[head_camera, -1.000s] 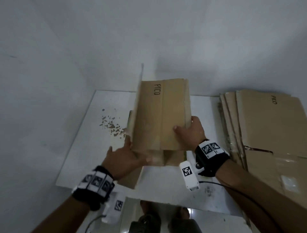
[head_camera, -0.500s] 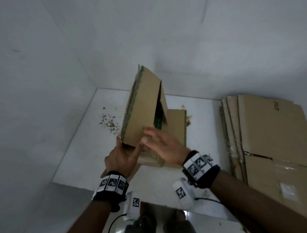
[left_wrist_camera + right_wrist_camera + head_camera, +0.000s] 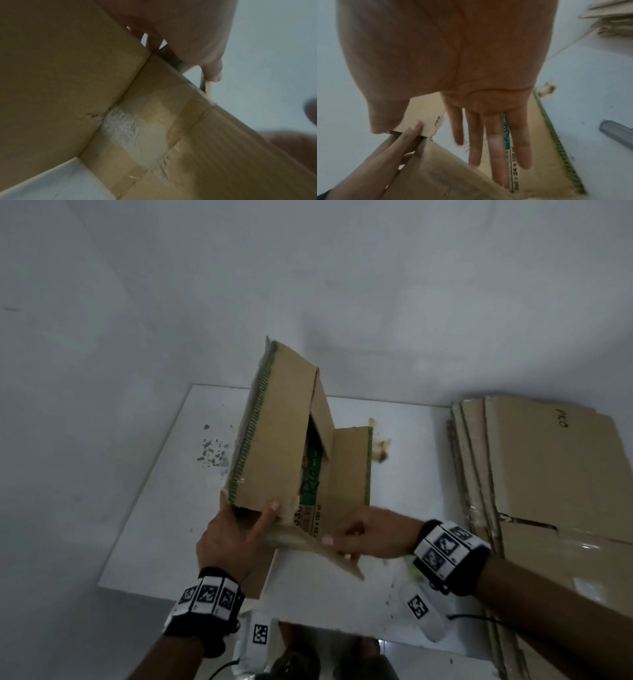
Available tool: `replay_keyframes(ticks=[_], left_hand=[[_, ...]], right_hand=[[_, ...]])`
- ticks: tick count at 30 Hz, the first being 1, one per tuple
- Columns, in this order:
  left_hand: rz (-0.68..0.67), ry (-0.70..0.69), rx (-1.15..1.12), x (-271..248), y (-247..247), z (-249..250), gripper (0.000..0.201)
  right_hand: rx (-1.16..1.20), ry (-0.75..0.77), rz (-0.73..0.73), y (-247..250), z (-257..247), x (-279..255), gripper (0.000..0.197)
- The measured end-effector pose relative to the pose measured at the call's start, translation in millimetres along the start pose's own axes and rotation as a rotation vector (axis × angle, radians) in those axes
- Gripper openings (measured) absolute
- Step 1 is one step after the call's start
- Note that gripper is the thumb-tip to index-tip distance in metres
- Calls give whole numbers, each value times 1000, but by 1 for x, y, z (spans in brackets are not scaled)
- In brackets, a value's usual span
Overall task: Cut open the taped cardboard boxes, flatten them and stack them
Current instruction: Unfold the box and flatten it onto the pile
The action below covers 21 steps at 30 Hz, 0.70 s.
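An opened cardboard box with green-printed edges stands tilted over the white table. One long panel rises to the upper left and another lies flat to the right. My left hand grips its lower left corner, thumb on the front, fingers behind. My right hand hovers with straight, spread fingers over the near bottom flap; whether it touches is unclear. The right wrist view shows those straight fingers above the box. In the left wrist view, torn clear tape clings to the box's inner corner.
A stack of flattened boxes lies at the right of the table. Dark specks mark the table at left, and a brown scrap lies behind the box. A grey elongated object rests on the table. White walls close in behind and left.
The box has swung from upright between both hands to tilted and spread open. My right hand let go of its right side and moved to the near flap; my left hand keeps its grip.
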<state>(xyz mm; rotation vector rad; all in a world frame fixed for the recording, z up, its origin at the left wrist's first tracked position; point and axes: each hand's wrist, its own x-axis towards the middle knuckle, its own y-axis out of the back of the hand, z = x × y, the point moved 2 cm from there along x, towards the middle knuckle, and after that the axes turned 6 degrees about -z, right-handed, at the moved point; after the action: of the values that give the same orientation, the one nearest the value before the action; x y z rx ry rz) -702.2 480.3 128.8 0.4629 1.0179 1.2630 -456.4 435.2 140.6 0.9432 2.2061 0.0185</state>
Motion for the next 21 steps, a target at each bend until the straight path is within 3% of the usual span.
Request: replay_keyframes(ticks=[2,6,8,11,13,16,21], left_hand=[[-6,-55,96,-4,-9,8,99],[-24,-287,190,-13,-37,34,103],[-41,-388,167,-12,-47,46,100],[-115,-475,272,5,-54,58,98],[-183,-492,342,27,-56,59,98],[-275,-451,238,65,-54,64,97],[-364,-461,213,107,-49,57,70]], right_hand=[[31,-56,-39,-5,-3,-7,53],[410,155,261,11,-21,9,114],[407,79,405,9,-20,28,131],[266,-12,634,-3,-13,56,117],[225,-67,697,0,-10,73,109],[204,-98,718,17,-10,96,108],[225,-106,636,32,6,115,116]])
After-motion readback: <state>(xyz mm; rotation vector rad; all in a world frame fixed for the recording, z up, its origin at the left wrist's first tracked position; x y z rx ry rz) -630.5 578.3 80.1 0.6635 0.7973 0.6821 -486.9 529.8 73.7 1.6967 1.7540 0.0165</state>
